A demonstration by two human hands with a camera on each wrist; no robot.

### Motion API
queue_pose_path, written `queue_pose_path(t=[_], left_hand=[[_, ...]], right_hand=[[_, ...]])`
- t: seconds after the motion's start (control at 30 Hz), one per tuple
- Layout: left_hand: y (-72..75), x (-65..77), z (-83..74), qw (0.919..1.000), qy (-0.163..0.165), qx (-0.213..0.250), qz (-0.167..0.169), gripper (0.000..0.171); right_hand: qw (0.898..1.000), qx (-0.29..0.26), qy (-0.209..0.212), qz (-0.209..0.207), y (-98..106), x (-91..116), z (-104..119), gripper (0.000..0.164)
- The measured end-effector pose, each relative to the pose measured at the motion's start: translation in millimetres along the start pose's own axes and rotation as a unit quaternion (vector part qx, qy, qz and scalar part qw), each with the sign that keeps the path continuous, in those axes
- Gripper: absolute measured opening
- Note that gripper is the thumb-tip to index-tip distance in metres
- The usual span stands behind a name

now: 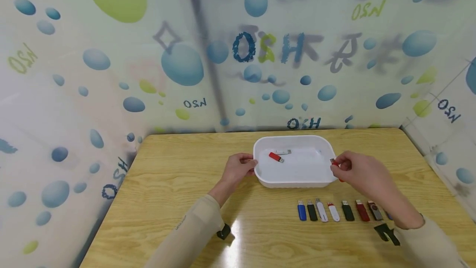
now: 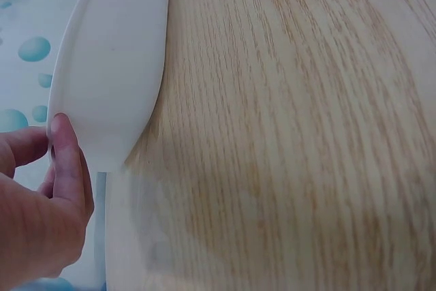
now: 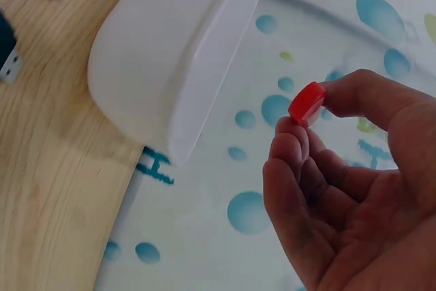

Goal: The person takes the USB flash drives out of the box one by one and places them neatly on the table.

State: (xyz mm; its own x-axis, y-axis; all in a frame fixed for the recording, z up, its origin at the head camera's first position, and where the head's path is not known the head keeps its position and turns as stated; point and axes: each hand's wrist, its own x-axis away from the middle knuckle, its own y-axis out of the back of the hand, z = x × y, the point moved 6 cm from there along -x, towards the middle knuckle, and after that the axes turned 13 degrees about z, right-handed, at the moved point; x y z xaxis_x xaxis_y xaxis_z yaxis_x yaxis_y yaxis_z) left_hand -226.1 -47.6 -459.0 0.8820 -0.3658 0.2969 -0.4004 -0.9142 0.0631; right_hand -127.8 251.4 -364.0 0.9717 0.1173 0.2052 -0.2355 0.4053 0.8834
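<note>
White walls (image 1: 223, 86) printed with blue and lime droplets and reversed "H2O" lettering stand on the far, left and right sides, with a dark band running down the far one and grey characters showing faintly through it. Against it sits the wood-grained surface (image 1: 178, 173), pale yellow-brown, with a bright glare on its near part. Right of centre, towards the far edge, rests a white tub (image 1: 305, 173), oblong with rounded corners. The left grip (image 1: 237, 168) pinches the tub's left rim, thumb and fingers nearly together across it. The right grip (image 1: 362, 173), at the tub's right end, is closed down to a pinch on a red USB stick (image 3: 306, 104), held between thumb and fingertips just beside the right rim; its metal plug shows at the far end, and its glossy red body is largely covered by the fingers. Near the tub, a row of USB sticks (image 1: 347, 211) runs left to right in blue, black, white, dark green, dark red and grey. Inside, towards the far left, lie a second red stick (image 1: 275, 157) and a slim white stick (image 1: 281, 152)
</note>
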Motion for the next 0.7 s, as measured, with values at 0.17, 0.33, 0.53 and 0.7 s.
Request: queue_pose_path(t=[0.17, 0.33, 0.53, 0.7], left_hand=[[-0.2, 0.1, 0.6, 1.0000, 0.005, 0.000, -0.003, 0.032], [-0.6, 0.1, 0.3, 1.0000, -0.001, -0.002, -0.001, 0.033], [-0.4, -0.4, 1.2, 1.0000, -0.001, -0.003, 0.000, 0.033], [0.0, -0.3, 0.7, 1.0000, 0.001, -0.004, -0.001, 0.032]], right_hand=[[1.000, -0.011, -0.011, -0.003, 4.5, 12.9, -23.4, 0.047], [0.999, -0.009, -0.030, -0.010, 9.2, 24.4, -49.0, 0.056], [0.998, -0.002, -0.063, -0.017, 13.2, 34.8, -82.0, 0.060], [0.996, 0.007, -0.091, -0.016, 15.2, 40.9, -111.1, 0.064]])
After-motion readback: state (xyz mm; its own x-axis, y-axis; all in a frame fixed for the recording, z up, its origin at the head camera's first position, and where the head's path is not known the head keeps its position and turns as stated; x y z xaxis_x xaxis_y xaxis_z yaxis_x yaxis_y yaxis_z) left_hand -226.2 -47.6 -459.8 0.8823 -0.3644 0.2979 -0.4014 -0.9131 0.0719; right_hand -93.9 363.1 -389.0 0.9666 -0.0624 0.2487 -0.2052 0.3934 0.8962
